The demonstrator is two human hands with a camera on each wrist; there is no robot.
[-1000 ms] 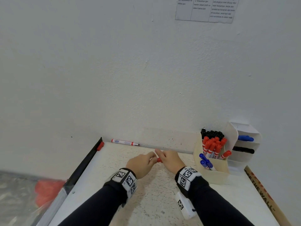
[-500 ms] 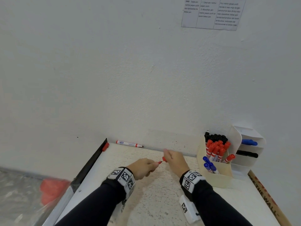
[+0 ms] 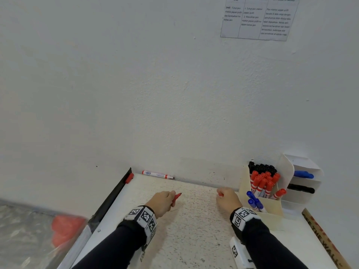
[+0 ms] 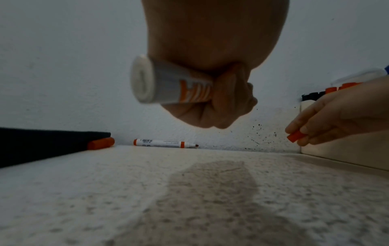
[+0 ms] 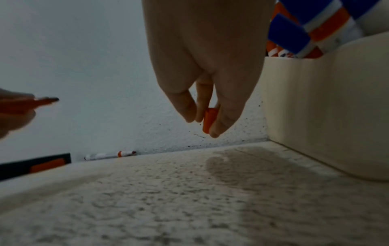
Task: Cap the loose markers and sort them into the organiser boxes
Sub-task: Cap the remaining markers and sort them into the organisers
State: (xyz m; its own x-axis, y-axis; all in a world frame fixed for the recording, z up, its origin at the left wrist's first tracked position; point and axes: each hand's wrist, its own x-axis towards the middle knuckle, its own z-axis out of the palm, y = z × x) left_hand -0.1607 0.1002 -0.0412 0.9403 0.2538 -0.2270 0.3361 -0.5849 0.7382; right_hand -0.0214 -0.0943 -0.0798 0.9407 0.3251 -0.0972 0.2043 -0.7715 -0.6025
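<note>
My left hand [image 3: 165, 200] grips an uncapped red marker [image 3: 176, 197] in a fist; its white butt end [image 4: 145, 81] sticks out toward the wrist camera. My right hand [image 3: 225, 199] pinches the red cap [image 5: 208, 120] between thumb and fingertips, a hand's width to the right of the marker tip. The cap [image 4: 295, 136] also shows in the left wrist view. Another uncapped red marker [image 3: 157, 174] lies along the wall at the back of the table. A loose red cap [image 3: 129, 178] sits at the back left corner.
A cream organiser box [image 3: 272, 207] at the right holds black, red and blue capped markers. Behind it a white tiered holder [image 3: 305, 183] has a blue and a black marker. A black rail [image 3: 110, 200] runs along the table's left edge. A wooden strip [image 3: 322, 237] lies at the right.
My hands were together at the marker a second ago. They have pulled apart: the right hand carried the red cap to the right, toward the box, and the left hand stayed with the marker.
</note>
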